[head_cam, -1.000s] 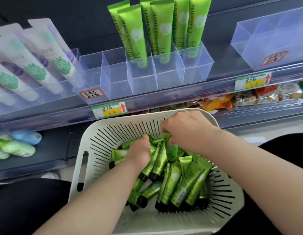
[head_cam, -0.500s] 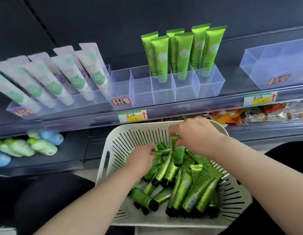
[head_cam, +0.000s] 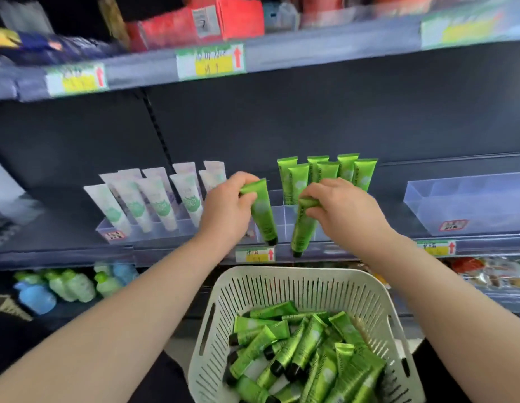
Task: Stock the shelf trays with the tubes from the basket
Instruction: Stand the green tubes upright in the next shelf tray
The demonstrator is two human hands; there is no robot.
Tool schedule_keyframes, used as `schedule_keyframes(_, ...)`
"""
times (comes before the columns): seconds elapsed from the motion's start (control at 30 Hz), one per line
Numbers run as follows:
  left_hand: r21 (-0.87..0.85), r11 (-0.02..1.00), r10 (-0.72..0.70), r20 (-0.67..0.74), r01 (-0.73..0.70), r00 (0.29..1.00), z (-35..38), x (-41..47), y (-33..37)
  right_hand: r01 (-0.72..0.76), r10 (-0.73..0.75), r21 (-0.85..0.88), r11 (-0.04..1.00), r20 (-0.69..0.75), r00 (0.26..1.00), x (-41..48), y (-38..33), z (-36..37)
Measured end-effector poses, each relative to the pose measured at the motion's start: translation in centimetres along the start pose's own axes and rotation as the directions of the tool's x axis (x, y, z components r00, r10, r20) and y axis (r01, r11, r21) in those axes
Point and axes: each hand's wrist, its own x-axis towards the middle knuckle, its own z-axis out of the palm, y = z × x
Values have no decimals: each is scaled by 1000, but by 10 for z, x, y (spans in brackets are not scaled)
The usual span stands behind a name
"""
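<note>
My left hand (head_cam: 226, 210) grips a green tube (head_cam: 263, 212) by its crimped end, black cap hanging down. My right hand (head_cam: 344, 212) grips a second green tube (head_cam: 303, 229) the same way. Both tubes hang in front of the clear divided shelf tray (head_cam: 284, 222), whose front compartments show no tubes. Several green tubes (head_cam: 325, 173) stand upright in the tray's back compartments, behind my right hand. Below, the white slotted basket (head_cam: 261, 289) sits on my lap with several loose green tubes (head_cam: 305, 353) piled inside.
White tubes with green logos (head_cam: 154, 199) lean in a tray to the left. A clear tray (head_cam: 468, 205) without tubes sits at the right. Price labels (head_cam: 254, 254) line the shelf edge. Bottles (head_cam: 69, 286) lie on the lower shelf; red boxes (head_cam: 200, 21) stand above.
Both hands have lifted out of the basket, each with a green tube, up to the shelf tray. The view has tilted upward, so the shelf above now shows.
</note>
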Motion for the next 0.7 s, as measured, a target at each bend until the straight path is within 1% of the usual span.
schedule_keyframes(0.07,0,1000,4,-72,-4,997,-5,21,8,-12,11,-7,1000,-67,998,16,-2,-14)
schedule_keyframes(0.17,-11,1000,-1,-115,-1,993,-3,50,13,-23,21,-11,1000,-163,986,35,-2,-20)
schedule_keyframes(0.3,-2,999,-44,-134,44,990,13,84,4,-21,15,-32,999,-187,982,57,3,-10)
schedule_keyframes(0.37,17,998,-62,-110,64,992,25,98,-4,-8,0,-38,999,-195,981,65,6,-3)
schedule_keyframes(0.43,49,997,-64,-53,66,997,39,109,-14,-9,4,-24,1000,-201,980,72,9,3)
schedule_keyframes(0.53,137,988,-67,12,65,998,55,123,-27,-15,12,-11,1000,-205,979,79,12,11)
schedule_keyframes(0.63,224,971,-87,30,79,996,64,132,-34,-21,17,-14,1000,-207,978,84,15,15)
schedule_keyframes(0.7,242,966,-101,47,87,994,68,134,-38,-26,23,-9,1000,-192,981,87,16,17)
